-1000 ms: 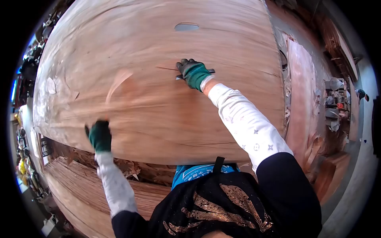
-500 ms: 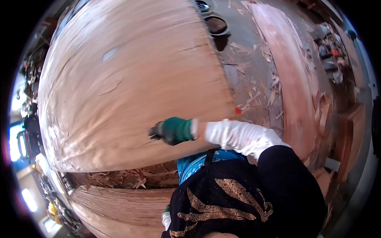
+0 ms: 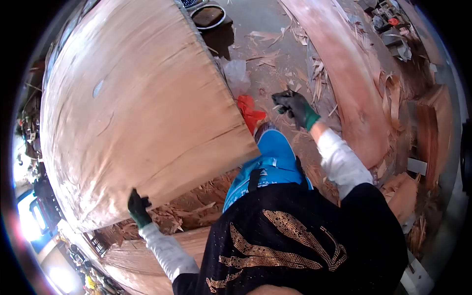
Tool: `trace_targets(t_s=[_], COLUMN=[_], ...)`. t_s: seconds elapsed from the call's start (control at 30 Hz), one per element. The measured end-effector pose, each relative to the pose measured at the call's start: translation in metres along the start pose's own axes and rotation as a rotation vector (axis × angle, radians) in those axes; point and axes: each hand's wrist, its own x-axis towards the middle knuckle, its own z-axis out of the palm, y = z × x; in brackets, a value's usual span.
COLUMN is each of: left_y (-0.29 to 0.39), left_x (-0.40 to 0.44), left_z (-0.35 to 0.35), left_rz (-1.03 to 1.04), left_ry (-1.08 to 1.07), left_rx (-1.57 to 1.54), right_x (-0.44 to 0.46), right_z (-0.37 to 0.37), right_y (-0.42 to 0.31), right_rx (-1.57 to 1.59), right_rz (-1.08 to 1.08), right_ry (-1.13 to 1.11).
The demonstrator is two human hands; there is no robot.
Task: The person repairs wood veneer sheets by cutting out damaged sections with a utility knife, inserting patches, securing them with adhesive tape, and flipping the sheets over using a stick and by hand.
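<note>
A large, thin wood veneer sheet [image 3: 162, 113], tan with a few cracks and a small pale hole, lies on top of a broad stack. My left hand [image 3: 139, 209], in a black and green glove, is at the sheet's near edge with thumb and fingers apart. Off the sheet's right side, my right hand [image 3: 295, 107] is raised above the littered floor in a matching glove. Its fingers are curled round something small, with a pale bit showing; I cannot make out its kind.
Long reddish veneer strips [image 3: 339, 64] lie at the right. Wood scraps [image 3: 265, 59] litter the floor, near a red plastic bag [image 3: 250, 112] and a round container [image 3: 208, 16]. Another veneer stack [image 3: 142, 263] lies at the near left. Boards [image 3: 432, 137] stand at far right.
My right hand has swung from over the sheet out to the right. My left hand has come up from beside my body to the sheet's near edge. The view has turned and shifted.
</note>
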Motion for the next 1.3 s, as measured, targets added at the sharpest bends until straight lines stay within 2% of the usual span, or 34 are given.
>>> trace_targets(t_s=[0.03,0.1,0.23,0.27,0.37,0.4,0.47,0.5,0.57,0.63,0.7,0.77,0.8,0.9,0.93,0.97,1.03,1.1,1.13,1.23,1.3], left_y=[0.017,0.054,0.088,0.094,0.116,0.128,0.16,0.163,0.177,0.169,0.17,0.182,0.187,0.169,0.157,0.152,0.151,0.153,0.192,0.202,0.2], left_x=[-0.008,-0.031,-0.092,-0.106,-0.145,-0.153,-0.169,-0.17,-0.173,-0.163,-0.155,-0.13,-0.114,-0.053,-0.032,-0.014,0.016,0.04,0.024,0.035,0.042], left_z=[0.02,0.055,0.121,0.139,0.2,0.225,0.28,0.301,0.337,0.369,0.401,0.449,0.474,0.528,0.536,0.541,0.536,0.526,0.527,0.517,0.514], left_rz=[0.143,0.209,0.117,0.07,-0.056,-0.119,-0.199,-0.311,-0.293,-0.106,0.073,0.466,0.766,0.866,0.844,0.732,0.526,0.773,0.27,0.121,0.162], left_ry=[-0.046,-0.276,-0.431,-0.424,-0.43,-0.484,-0.586,-0.587,-0.661,-0.683,-0.659,-0.533,-0.423,-0.339,-0.341,-0.39,-0.496,-0.576,-0.591,-0.647,-0.719], left_rx=[-0.04,-0.129,-0.07,-0.079,-0.062,-0.039,0.014,0.041,0.108,0.184,0.325,0.702,0.973,1.044,1.164,1.209,0.902,0.622,0.462,0.304,0.275], right_x=[0.009,0.041,0.121,0.135,0.209,0.202,0.214,0.22,0.237,0.245,0.254,0.258,0.259,0.259,0.255,0.253,0.251,0.247,0.244,0.241,0.24], right_z=[0.003,0.008,0.009,0.008,0.01,0.011,0.011,0.009,0.006,0.001,-0.007,-0.014,-0.018,-0.036,-0.043,-0.048,-0.056,-0.06,-0.06,-0.042,-0.033], right_y=[0.005,0.019,0.05,0.05,0.119,0.094,0.095,0.096,0.097,0.095,0.097,0.101,0.102,0.099,0.098,0.096,0.093,0.091,0.091,0.081,0.066], right_rx=[0.011,0.057,0.041,-0.071,-0.629,-0.579,-0.628,-0.657,-0.6,-0.543,-0.571,-0.587,-0.587,-0.57,-0.56,-0.579,-0.614,-0.547,-0.513,-0.437,-0.359], right_rz=[0.03,0.067,0.104,0.114,-0.576,-0.411,-0.551,-0.627,-0.527,-0.349,-0.335,-0.316,-0.303,-0.332,-0.352,-0.328,-0.287,-0.352,-0.385,-0.527,-0.555], right_ry=[-0.016,-0.028,-0.065,-0.068,-0.025,-0.06,-0.054,-0.055,-0.142,-0.232,-0.24,-0.273,-0.3,-0.363,-0.38,-0.389,-0.401,-0.376,-0.363,-0.322,-0.323])
